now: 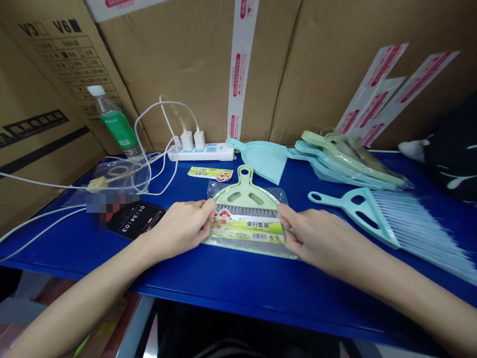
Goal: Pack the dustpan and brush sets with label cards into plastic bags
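Observation:
A packaged green brush and dustpan set (246,191) lies on the blue table in front of me, its handle pointing away. Clear plastic and a printed label band (248,228) cover its grey bristles. My left hand (190,221) pinches the left edge of the package, fingers closed. On the opposite edge, my right hand (307,231) grips the package the same way. An unwrapped light-blue brush (365,211) rests to the right of my right hand. Behind the set lies a loose light-blue dustpan (263,156).
Several wrapped sets (346,161) are stacked at the back right. A white power strip (208,152) with chargers and looping cables stands against the cardboard (194,64). A phone (137,219), a bottle (117,124) and a loose label (210,173) are on the left half.

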The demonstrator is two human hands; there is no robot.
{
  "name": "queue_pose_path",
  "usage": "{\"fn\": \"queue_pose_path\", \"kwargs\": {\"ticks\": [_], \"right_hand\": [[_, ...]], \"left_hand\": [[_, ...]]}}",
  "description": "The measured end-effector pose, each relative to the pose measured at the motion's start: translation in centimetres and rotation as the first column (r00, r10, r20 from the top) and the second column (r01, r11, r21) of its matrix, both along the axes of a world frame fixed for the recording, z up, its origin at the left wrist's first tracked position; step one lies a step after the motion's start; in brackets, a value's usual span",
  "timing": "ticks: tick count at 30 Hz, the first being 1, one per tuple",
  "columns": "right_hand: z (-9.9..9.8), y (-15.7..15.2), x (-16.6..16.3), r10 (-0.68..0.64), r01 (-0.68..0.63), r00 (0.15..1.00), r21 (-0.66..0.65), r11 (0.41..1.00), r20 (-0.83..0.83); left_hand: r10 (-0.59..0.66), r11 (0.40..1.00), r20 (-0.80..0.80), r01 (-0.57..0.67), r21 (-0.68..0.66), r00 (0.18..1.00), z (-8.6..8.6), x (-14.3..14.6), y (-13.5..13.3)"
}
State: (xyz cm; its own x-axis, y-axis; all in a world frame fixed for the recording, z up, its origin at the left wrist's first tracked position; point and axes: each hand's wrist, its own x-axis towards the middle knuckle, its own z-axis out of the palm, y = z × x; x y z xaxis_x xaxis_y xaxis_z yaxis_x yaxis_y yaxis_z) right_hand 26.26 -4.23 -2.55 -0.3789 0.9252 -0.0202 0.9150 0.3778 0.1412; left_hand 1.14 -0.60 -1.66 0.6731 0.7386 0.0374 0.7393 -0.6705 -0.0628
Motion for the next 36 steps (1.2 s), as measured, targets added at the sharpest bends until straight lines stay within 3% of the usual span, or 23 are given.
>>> {"fn": "queue_pose_path", "kwargs": {"ticks": [6,13,20,36], "right_hand": [[0.37,-0.25,-0.42,-0.030,0.031,0.999,-0.059,0.998,0.021],[-0.15,-0.25,0.12,0.025,-0.024,0.998,0.021,0.999,-0.052],[0.20,-0.32,-0.10,-0.007,0.007,0.999,-0.003,1.000,-0.032],[0.26,-0.28,-0.50,-0.036,0.036,0.998,0.006,0.999,0.043]], "left_hand": [[-0.007,1.000,-0.034,0.007,0.004,0.999,0.15,-0.07,-0.17],[0.002,1.000,-0.071,-0.001,0.014,0.998,0.21,-0.01,-0.28],[0.039,0.998,-0.171,-0.031,0.051,0.984,0.39,0.47,-0.45],[0.059,0.998,-0.153,-0.058,0.010,0.987,0.25,0.52,-0.37]]}}
